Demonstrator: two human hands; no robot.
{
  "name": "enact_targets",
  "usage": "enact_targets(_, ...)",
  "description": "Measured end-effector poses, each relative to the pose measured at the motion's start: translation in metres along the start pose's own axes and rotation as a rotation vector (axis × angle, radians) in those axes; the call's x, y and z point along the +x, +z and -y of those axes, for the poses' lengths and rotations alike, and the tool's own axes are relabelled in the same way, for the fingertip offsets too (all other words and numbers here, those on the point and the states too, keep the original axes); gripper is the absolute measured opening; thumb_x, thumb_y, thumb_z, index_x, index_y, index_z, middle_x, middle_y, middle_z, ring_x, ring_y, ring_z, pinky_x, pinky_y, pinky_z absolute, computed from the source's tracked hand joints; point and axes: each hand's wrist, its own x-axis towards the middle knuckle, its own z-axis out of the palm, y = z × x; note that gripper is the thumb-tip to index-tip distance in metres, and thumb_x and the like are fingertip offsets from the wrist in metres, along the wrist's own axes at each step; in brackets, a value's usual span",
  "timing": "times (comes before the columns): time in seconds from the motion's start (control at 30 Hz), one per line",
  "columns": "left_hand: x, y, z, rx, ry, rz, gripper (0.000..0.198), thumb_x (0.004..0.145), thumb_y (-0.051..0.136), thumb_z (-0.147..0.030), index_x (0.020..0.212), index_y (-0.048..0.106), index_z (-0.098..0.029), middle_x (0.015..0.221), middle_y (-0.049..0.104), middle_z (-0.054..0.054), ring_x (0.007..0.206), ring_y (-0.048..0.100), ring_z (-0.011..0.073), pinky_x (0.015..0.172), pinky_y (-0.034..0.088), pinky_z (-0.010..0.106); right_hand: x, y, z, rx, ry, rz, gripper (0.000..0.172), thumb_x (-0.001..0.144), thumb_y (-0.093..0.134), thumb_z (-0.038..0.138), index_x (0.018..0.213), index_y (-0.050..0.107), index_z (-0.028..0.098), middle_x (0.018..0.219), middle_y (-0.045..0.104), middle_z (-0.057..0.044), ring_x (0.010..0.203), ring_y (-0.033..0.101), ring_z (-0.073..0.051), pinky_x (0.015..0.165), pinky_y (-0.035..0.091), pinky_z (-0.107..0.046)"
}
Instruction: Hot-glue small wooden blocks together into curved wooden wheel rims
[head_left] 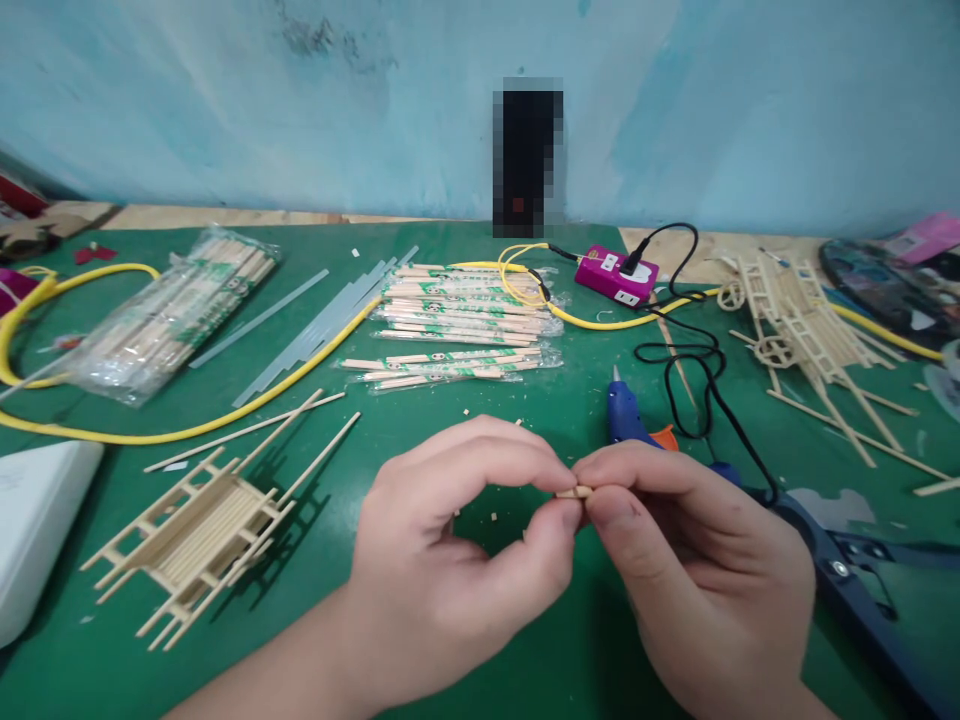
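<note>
Between my fingertips is a short piece of wooden stick (574, 492), mostly covered by them. My left hand (469, 545) pinches its left end with thumb and forefinger. Thumb and forefinger of my right hand (694, 565) close on the other end, and the two hands touch or nearly touch. To the left on the green table stands a small cart frame (202, 535) built from chopsticks, with two long shafts. Just beyond my right hand lies a blue hot glue gun (624, 410) with an orange trigger, partly hidden.
Wrapped chopsticks (457, 310) lie mid-table, with a bagged bundle (176, 315) and clear glue sticks (315, 325) to their left. A purple power strip (616, 277), yellow cable (247, 405), another wooden cart (810, 315), a dark blue cutter tool (840, 568) and a white box (45, 530) surround.
</note>
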Motion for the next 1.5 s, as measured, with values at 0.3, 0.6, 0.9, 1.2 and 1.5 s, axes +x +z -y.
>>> enact_targets(0.3, 0.0003, 0.0009, -0.0005, -0.042, 0.001, -0.003, 0.022, 0.084, 0.081, 0.001, 0.093, 0.08, -0.019, 0.088, 0.084, 0.001, 0.08, 0.079, 0.0127, 0.078, 0.066, 0.022, 0.004, 0.003, 0.0061, -0.036, -0.047, -0.026, 0.027, 0.093, 0.074, 0.0, 0.097, 0.081, 0.026, 0.084, 0.083, 0.007, 0.071, 0.078, -0.006, 0.069, 0.064, -0.008)
enact_targets(0.6, -0.0024, -0.0005, 0.0019, -0.124, -0.064, 0.016, 0.028, 0.085, 0.082, 0.002, 0.099, 0.082, -0.023, 0.096, 0.084, 0.002, 0.091, 0.079, 0.0167, 0.088, 0.067, 0.028, -0.0025, -0.0005, 0.0022, -0.029, -0.032, -0.007, 0.031, 0.099, 0.073, 0.001, 0.105, 0.082, 0.03, 0.091, 0.084, 0.005, 0.078, 0.08, -0.011, 0.072, 0.067, -0.016)
enact_targets(0.9, 0.0007, -0.0008, -0.0006, -0.19, -0.109, 0.034, 0.022, 0.085, 0.081, -0.001, 0.094, 0.082, -0.021, 0.092, 0.083, 0.005, 0.088, 0.079, 0.0199, 0.083, 0.068, 0.031, -0.0034, -0.0027, 0.0002, -0.128, -0.123, 0.02, 0.032, 0.099, 0.073, 0.001, 0.113, 0.078, 0.03, 0.097, 0.085, 0.005, 0.086, 0.079, -0.012, 0.08, 0.066, -0.021)
enact_targets(1.2, 0.0009, -0.0011, -0.0008, -0.118, -0.09, 0.019, 0.021, 0.084, 0.08, -0.002, 0.09, 0.082, -0.023, 0.09, 0.083, 0.006, 0.083, 0.078, 0.0207, 0.077, 0.068, 0.033, -0.0033, -0.0034, -0.0004, -0.141, -0.15, 0.058, 0.029, 0.102, 0.069, 0.003, 0.113, 0.076, 0.029, 0.096, 0.083, 0.0, 0.084, 0.079, -0.017, 0.075, 0.067, -0.028)
enact_targets(1.5, 0.001, -0.0043, 0.0005, -0.016, 0.047, 0.04, 0.021, 0.088, 0.08, -0.005, 0.097, 0.079, -0.024, 0.092, 0.083, 0.006, 0.088, 0.08, 0.022, 0.08, 0.067, 0.034, -0.0018, -0.0054, -0.0003, -0.133, -0.184, 0.064, 0.028, 0.101, 0.071, 0.003, 0.112, 0.076, 0.028, 0.095, 0.082, 0.003, 0.078, 0.077, -0.013, 0.07, 0.064, -0.023)
